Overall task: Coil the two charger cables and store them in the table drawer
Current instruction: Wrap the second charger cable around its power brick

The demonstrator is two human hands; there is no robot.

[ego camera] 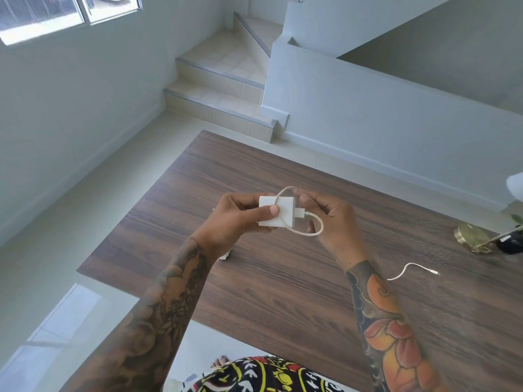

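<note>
Coiling barely begun: left hand point(240, 216) grips charger block point(273, 215) above table point(283, 292); right hand point(325, 219) pinches cable point(308, 234) beside it, tail trailing on table; drawer unseen

- I see a dark wood-grain table point(283, 292) filling the middle of my view.
- At its far right edge sits a brass lamp base point(471, 238), with a dark object point(510, 244) just beside it that I cannot identify.
- Beyond the table, tiled stairs point(223, 89) climb beside a white half wall point(382, 108).
- A window point(68, 12) shows top left.
</note>
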